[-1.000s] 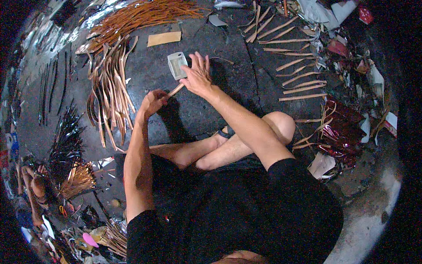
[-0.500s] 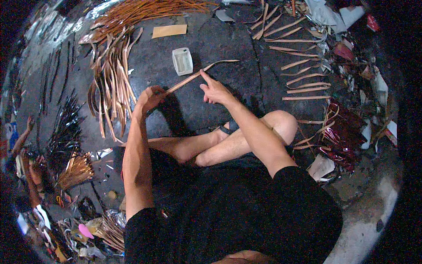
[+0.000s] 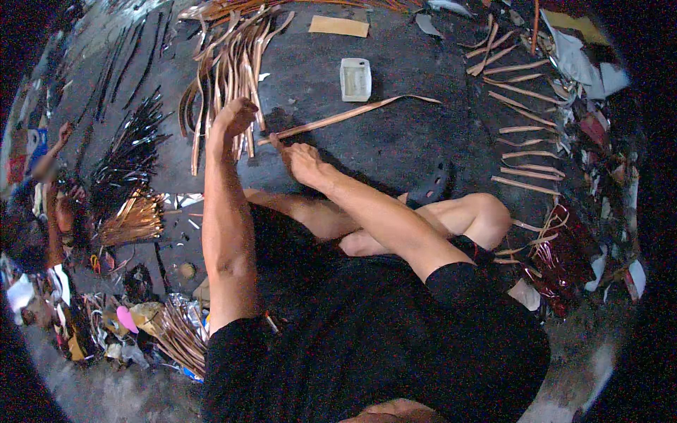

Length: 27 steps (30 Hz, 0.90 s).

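Observation:
A long, flat tan-brown strip [image 3: 338,120] lies slantwise before me, its thin far end curling off to the right. At its near left end is my right hand [image 3: 305,163], closed, with the fingertips at the strip. My left hand [image 3: 234,118] is over the lower part of a loose bundle of similar shiny brown strips [image 3: 229,60]. Its fingers are curled in, and what they hold, if anything, is hidden. Beyond the single strip stands a small whitish translucent plastic box [image 3: 356,81].
Several short strips [image 3: 529,150] lie in a row at the right, beside scraps and dark red sheeting [image 3: 553,264]. A tan card piece [image 3: 338,27] lies at the back. At left are black strips [image 3: 130,151], a brown bundle [image 3: 134,220] and another person's arm [image 3: 53,158].
The view has swung left. My left hand has left the single strip's end and gone to the bundle. My right hand has moved left along the strip to that end.

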Available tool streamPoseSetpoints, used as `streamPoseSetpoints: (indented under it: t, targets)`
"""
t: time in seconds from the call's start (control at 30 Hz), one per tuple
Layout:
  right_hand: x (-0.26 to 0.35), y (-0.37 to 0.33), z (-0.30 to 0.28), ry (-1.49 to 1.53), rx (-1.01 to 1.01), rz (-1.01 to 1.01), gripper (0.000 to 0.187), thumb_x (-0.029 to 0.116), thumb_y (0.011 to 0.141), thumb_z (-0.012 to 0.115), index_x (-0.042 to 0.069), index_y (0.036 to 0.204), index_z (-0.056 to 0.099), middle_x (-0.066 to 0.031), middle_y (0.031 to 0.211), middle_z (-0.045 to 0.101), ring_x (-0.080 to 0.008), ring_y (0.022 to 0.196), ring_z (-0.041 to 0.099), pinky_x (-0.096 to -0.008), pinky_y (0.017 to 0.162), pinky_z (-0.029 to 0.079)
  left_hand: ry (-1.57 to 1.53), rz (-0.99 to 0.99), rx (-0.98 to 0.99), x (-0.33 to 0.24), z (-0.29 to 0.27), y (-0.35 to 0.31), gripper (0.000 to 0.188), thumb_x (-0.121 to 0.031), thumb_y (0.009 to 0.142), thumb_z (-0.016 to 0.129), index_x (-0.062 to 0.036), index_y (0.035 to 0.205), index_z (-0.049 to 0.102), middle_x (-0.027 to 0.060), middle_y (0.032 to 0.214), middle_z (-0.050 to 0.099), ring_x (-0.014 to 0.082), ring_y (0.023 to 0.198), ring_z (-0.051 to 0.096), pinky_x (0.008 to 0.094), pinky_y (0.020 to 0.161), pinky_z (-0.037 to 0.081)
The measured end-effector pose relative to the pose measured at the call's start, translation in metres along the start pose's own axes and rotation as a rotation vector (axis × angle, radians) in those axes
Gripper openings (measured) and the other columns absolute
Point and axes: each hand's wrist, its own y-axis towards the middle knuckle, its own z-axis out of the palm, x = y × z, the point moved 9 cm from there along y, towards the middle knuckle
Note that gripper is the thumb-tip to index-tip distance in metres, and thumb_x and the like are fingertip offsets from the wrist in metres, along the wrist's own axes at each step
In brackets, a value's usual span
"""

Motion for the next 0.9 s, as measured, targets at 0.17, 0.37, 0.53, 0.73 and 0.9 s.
streamPoseSetpoints:
  t: [0.17, 0.37, 0.53, 0.73, 0.9]
  targets:
    - [0.053, 0.010, -0.018, 0.460, -0.218, -0.251, 0.039, 0.018, 0.088, 0.049, 0.013, 0.125, 0.040, -0.0143, 0.098, 0.065, -0.0296, 0.080, 0.062, -0.0430, 0.071, 0.049, 0.687, 0.256, -0.027, -0.053, 0.059, 0.006, 0.020, -0.022, 0.081, 0.059, -0.0071, 0.094, 0.065, 0.0182, 0.085, 0.067, 0.0333, 0.080, 0.065, 0.0429, 0.070, 0.051]
    - [-0.017, -0.075, -0.116, 0.197, 0.071, -0.034, 0.042, 0.022, 0.088, 0.050, 0.006, 0.126, 0.046, -0.0272, 0.092, 0.063, -0.0447, 0.086, 0.060, -0.0529, 0.077, 0.047, 0.801, 0.363, -0.261, -0.092, 0.131, -0.028, 0.019, -0.026, 0.081, 0.058, -0.0078, 0.087, 0.060, 0.0201, 0.081, 0.064, 0.0391, 0.080, 0.062, 0.0497, 0.072, 0.049]
    - [-0.057, -0.157, -0.202, 0.120, -0.125, 0.027, 0.050, 0.030, 0.089, 0.054, 0.007, 0.132, 0.044, -0.0245, 0.086, 0.064, -0.0439, 0.081, 0.061, -0.0531, 0.075, 0.048, 0.856, 0.425, -0.182, -0.090, 0.140, -0.034, 0.015, -0.022, 0.078, 0.057, -0.0063, 0.080, 0.057, 0.0195, 0.077, 0.062, 0.0408, 0.078, 0.060, 0.0512, 0.072, 0.047]
    - [-0.076, -0.195, -0.208, 0.356, -0.194, 0.125, 0.052, 0.032, 0.091, 0.051, 0.008, 0.136, 0.041, -0.0274, 0.097, 0.063, -0.0444, 0.090, 0.060, -0.0509, 0.084, 0.046, 0.739, 0.420, -0.211, -0.100, 0.136, -0.049, 0.023, -0.028, 0.081, 0.058, -0.0054, 0.083, 0.058, 0.0216, 0.080, 0.062, 0.0414, 0.080, 0.060, 0.0500, 0.066, 0.045]
    - [-0.084, -0.147, -0.162, 0.469, -0.298, -0.058, 0.043, 0.024, 0.089, 0.056, 0.005, 0.125, 0.046, -0.0256, 0.086, 0.062, -0.0434, 0.082, 0.061, -0.0504, 0.070, 0.049, 0.766, 0.273, 0.199, -0.132, 0.170, -0.047, 0.023, -0.026, 0.085, 0.060, -0.0048, 0.095, 0.060, 0.0141, 0.082, 0.061, 0.0286, 0.079, 0.058, 0.0399, 0.066, 0.045]
